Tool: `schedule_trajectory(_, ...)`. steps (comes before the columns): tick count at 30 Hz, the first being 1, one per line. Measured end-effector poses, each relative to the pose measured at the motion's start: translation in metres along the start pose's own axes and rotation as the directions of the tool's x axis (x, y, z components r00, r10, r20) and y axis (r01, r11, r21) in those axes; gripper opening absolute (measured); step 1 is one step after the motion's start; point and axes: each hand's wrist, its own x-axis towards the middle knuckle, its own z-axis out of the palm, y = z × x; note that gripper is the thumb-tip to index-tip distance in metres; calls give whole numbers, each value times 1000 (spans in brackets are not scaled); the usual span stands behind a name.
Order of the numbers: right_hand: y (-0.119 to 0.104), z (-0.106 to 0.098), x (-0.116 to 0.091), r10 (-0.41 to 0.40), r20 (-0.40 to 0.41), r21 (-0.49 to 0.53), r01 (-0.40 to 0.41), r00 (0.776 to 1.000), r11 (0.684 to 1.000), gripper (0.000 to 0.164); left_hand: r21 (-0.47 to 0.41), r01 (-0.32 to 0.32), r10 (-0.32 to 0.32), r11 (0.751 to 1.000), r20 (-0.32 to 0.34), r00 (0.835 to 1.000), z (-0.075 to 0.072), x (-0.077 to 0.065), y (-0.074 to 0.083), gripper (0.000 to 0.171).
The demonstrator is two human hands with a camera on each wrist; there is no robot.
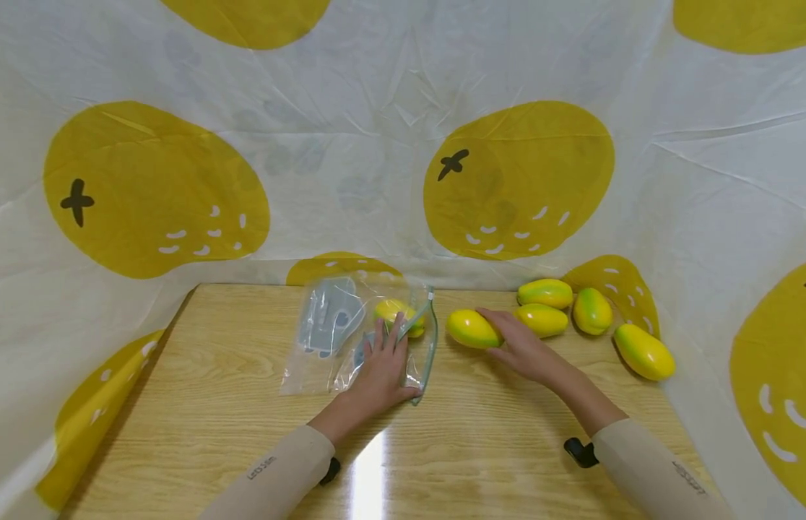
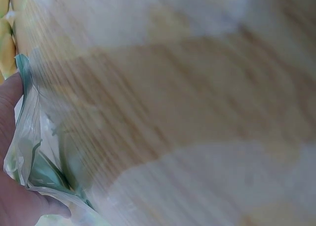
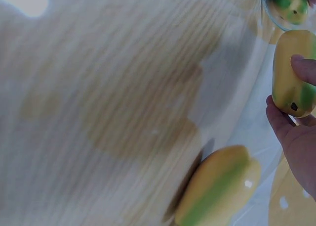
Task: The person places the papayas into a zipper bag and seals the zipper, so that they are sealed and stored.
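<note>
A clear zip bag [image 1: 321, 361] with a grey cartoon print and a green-edged mouth lies on the wooden table, a yellow-green toy papaya [image 1: 391, 310] inside it. My left hand [image 1: 380, 368] rests on the bag near its mouth, fingers spread; in the left wrist view, the thumb [image 2: 54, 206] is at one edge of the parted mouth. My right hand [image 1: 520, 343] grips another papaya [image 1: 471, 329] just right of the bag's mouth. In the right wrist view, thumb and fingers lie on opposite sides of this papaya [image 3: 291, 82].
More papayas lie at the table's back right: one [image 1: 542, 320] right behind my right hand, one [image 1: 544, 292] near the back edge, one standing more upright [image 1: 593, 312] and one [image 1: 643, 352] by the right edge. A fruit-printed white cloth [image 1: 351, 173] walls the table [image 1: 234, 419].
</note>
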Motion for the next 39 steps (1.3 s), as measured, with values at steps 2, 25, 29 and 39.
schedule_trajectory(2,-4,1,6,-4,16,-3,4,1000,1000,76,-7,3,-3,1000,-1,1000,0,0,0,118)
schedule_trajectory(25,-21,27,37,-59,112,-15,61,992,998,75,41,-8,8,999,8,1000,0,0,3,114)
schedule_trajectory(29,-25,31,42,1,111,9,-2,994,1000,68,62,-8,8,998,11,1000,0,0,4,115)
schedule_trajectory(39,-32,42,55,65,15,1,-65,998,998,62,43,-15,15,999,1,1000,-2,-1,2,125)
